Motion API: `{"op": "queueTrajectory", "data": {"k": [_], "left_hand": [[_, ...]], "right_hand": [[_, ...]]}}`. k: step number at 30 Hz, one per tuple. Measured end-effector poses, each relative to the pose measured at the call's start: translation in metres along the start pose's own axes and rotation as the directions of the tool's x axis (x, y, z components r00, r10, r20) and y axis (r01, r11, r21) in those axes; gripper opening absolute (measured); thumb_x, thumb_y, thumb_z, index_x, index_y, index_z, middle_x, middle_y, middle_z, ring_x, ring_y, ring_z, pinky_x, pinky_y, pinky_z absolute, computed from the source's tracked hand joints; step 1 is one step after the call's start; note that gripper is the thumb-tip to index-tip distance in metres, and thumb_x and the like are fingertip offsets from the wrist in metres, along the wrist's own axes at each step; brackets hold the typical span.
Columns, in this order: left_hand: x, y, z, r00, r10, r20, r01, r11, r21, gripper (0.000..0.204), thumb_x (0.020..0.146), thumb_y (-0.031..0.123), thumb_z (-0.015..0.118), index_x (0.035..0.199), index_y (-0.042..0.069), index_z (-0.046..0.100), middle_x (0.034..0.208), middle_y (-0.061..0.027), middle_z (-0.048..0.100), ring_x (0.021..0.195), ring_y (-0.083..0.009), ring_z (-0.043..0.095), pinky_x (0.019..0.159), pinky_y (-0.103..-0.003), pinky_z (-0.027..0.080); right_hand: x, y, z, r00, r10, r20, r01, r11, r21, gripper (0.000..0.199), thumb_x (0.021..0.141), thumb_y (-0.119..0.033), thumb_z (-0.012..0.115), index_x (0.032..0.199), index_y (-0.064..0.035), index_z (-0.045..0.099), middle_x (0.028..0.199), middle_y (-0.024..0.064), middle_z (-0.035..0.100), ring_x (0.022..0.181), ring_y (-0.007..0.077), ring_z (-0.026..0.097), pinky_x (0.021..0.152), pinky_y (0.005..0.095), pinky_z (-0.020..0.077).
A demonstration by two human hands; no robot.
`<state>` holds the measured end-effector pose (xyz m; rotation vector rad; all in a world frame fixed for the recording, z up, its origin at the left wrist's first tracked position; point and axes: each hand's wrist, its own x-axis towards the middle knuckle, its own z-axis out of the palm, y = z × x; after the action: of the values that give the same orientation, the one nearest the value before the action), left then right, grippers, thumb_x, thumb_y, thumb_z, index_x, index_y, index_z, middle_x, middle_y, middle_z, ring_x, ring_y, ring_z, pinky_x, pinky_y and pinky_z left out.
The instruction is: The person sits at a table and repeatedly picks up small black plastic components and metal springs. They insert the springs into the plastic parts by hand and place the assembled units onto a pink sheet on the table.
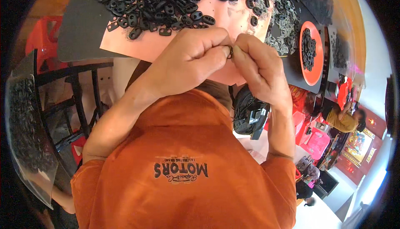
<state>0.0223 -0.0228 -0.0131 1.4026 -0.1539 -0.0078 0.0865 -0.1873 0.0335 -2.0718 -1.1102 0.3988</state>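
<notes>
My left hand [193, 62] and my right hand [261, 64] meet near the table's front edge, over a pink sheet [133, 48]. Both are closed in a pinch, thumbs against fingers. A small dark ring-like piece [230, 52] shows between the fingertips, mostly hidden by them. Just beyond my left hand, a heap of black oval two-hole pieces [166, 9] is spread over the sheet. A few loose black pieces [254, 21] lie on the sheet beyond my right hand.
Small clear-grey pieces [283, 33] are strewn right of the sheet. An orange-red oval dish [305, 77] holds more black pieces. A dark chair frame [75, 87] and a red plastic chair [39, 39] stand at left. Another person [346, 118] is off to the right.
</notes>
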Motion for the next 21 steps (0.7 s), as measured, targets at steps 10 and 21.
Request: {"op": "queueTrajectory", "data": {"k": [10, 21], "left_hand": [[-0.001, 0.001, -0.009, 0.994, -0.045, 0.097, 0.047, 0.999, -0.020, 0.016, 0.087, 0.013, 0.048, 0.077, 0.002, 0.052, 0.065, 0.0052, 0.042, 0.060, -0.0029, 0.037, 0.052, -0.021, 0.032], [0.000, -0.003, -0.013, 0.991, 0.028, 0.134, -0.040, 0.995, 0.087, 0.014, 0.084, 0.010, 0.048, 0.075, 0.001, 0.049, 0.064, 0.0013, 0.042, 0.060, -0.0061, 0.037, 0.052, -0.025, 0.032]], "right_hand": [[0.067, 0.035, -0.019, 0.962, -0.262, -0.077, 0.171, 0.796, -0.580, 0.014, 0.082, -0.012, 0.054, 0.092, -0.0024, 0.053, 0.083, 0.0148, 0.054, 0.075, 0.0341, 0.057, 0.061, 0.0414, 0.0470], [0.063, 0.035, -0.018, 0.990, -0.140, -0.030, 0.107, 0.865, -0.491, 0.013, 0.082, -0.013, 0.052, 0.087, -0.0009, 0.055, 0.082, 0.0156, 0.054, 0.075, 0.0354, 0.055, 0.064, 0.0425, 0.0459]]}}
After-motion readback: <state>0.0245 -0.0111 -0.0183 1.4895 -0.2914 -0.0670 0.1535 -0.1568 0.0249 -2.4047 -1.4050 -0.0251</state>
